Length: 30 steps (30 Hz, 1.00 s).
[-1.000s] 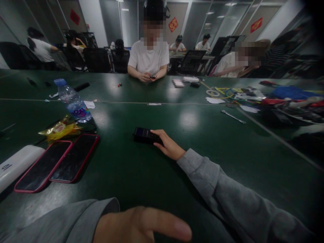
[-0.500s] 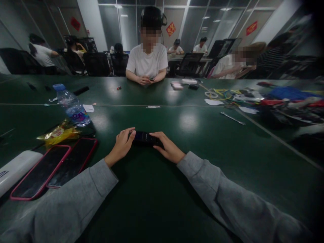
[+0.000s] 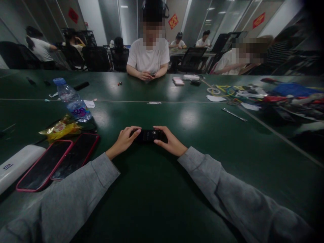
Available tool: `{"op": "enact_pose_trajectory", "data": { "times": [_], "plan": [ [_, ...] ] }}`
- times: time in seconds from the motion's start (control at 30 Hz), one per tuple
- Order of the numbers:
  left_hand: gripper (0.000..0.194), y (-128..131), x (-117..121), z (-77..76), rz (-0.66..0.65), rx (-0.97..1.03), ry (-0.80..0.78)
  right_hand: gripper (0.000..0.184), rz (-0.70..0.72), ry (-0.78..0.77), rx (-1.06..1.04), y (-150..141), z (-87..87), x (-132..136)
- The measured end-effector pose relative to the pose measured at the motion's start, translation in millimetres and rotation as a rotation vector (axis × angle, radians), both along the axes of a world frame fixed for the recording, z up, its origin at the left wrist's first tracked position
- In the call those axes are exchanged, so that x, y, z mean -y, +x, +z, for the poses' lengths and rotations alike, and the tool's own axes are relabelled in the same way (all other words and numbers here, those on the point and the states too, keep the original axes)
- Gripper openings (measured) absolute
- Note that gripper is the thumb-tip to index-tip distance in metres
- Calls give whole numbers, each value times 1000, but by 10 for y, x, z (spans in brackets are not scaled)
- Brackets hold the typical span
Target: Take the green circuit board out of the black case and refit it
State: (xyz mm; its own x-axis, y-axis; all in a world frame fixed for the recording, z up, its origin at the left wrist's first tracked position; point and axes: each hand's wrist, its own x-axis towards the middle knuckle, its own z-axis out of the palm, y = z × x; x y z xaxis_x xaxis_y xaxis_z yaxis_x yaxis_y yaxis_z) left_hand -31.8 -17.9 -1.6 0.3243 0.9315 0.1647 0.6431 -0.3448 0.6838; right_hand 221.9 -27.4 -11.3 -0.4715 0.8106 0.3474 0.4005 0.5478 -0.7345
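A small black handheld device with a dark screen and small pale markings lies on the green table, centred before me. Its left end is gripped by my left hand, thumb on the near side and fingers over the far edge. My right hand clasps the other end the same way, thumb in front. Both ends of the device are partly hidden by my fingers.
Two red-edged phones, a white power bank, a yellow packet and a plastic bottle are at left. Right lie a wrench and heaped cables. Opposite sits a person handling something small.
My left hand has come up from the near edge of view and taken hold of the device's left end. The right hand has kept its hold; the device shifted slightly right.
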Motion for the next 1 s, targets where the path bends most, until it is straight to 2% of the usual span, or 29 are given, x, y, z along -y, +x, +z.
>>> {"op": "enact_pose_trajectory", "data": {
  "times": [0.13, 0.4, 0.67, 0.87, 1.0],
  "plan": [
    [45, -13, -15, -20, -6, -2, 9, 43, 1, -187, -124, 37, -43, -65],
    [44, -17, -23, -27, -42, 12, 7, 48, 0, -409, -299, 78, 5, -93],
    [42, -21, -52, -64, -57, 75, -19, 47, 17, -417, -321, 99, -8, -111],
    [44, -28, -42, -67, -56, 157, -55, 57, 40, -408, -338, 112, -12, -108],
    [52, -38, -39, -67, -49, 179, -52, 63, 82, -376, -354, 126, -27, -132]
  ]
}}
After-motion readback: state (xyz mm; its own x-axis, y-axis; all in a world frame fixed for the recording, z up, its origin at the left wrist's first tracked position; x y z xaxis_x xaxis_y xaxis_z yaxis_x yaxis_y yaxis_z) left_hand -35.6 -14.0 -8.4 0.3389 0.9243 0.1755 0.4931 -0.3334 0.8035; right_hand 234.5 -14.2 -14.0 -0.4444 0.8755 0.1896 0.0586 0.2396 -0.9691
